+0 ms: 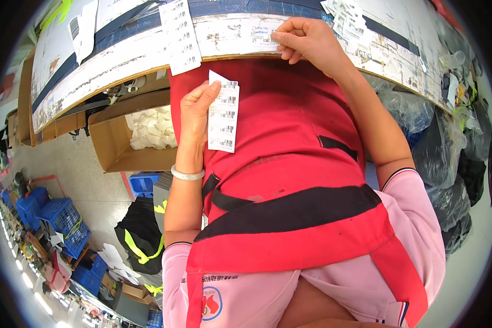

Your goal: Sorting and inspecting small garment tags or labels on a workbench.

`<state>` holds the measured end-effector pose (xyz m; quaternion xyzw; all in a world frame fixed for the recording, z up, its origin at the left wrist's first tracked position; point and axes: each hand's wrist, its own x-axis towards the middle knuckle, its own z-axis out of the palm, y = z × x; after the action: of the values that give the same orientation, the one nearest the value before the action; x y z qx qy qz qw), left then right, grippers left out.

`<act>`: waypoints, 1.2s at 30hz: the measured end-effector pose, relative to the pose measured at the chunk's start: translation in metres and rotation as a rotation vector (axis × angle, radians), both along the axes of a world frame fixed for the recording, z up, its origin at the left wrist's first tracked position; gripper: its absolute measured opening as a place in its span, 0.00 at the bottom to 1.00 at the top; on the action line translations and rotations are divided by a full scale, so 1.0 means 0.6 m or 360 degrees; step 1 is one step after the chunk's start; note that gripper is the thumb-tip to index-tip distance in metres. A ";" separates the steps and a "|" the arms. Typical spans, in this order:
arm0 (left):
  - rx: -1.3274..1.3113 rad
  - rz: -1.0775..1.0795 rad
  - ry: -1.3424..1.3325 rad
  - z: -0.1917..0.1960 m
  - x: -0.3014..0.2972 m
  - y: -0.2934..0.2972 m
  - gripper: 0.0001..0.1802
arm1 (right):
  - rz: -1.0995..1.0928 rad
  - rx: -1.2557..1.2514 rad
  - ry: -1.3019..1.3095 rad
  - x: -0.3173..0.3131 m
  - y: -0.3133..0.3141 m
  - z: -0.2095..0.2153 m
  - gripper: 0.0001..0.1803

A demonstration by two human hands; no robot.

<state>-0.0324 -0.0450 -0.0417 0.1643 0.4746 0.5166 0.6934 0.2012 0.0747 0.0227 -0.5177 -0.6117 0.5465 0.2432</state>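
Note:
My left hand (195,109) is closed on a folded strip of white barcode labels (222,123), thumb on top, in front of my red apron (279,120). Above the worn white tabletop's near edge, my right hand (311,45) has its thumb and index finger pinched together. A small printed white piece (261,40) lies right at those fingertips. Whether the pinch holds it, I cannot make out. Between the hands and farther left, a longer strip of barcode labels (181,38) lies on the table and hangs over its edge.
More labels (346,21) lie at the table's far right, and another strip (82,35) at its left. Under the table stands an open cardboard box (106,145) with pale pieces (152,128) inside. Clear plastic bags (440,147) crowd the right; a blue crate (65,224) stands left.

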 end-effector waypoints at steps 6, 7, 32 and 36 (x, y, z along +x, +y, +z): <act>-0.0001 -0.0040 0.0021 -0.001 -0.001 0.000 0.09 | 0.0106 -0.0088 -0.0077 -0.016 0.011 0.001 0.11; 0.0005 -0.0040 0.0014 -0.002 -0.002 0.000 0.09 | 0.0120 -0.0090 -0.0076 -0.018 0.012 0.001 0.11; 0.0000 -0.0036 0.0005 -0.008 -0.003 0.002 0.09 | 0.0090 -0.0177 -0.0121 -0.025 0.018 -0.009 0.11; -0.0006 -0.0030 0.0007 -0.008 -0.004 0.002 0.09 | 0.0080 -0.0179 -0.0119 -0.026 0.018 -0.010 0.10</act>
<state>-0.0345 -0.0439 -0.0464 0.1686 0.4755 0.5089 0.6975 0.1853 0.0854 0.0165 -0.5352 -0.6014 0.5663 0.1769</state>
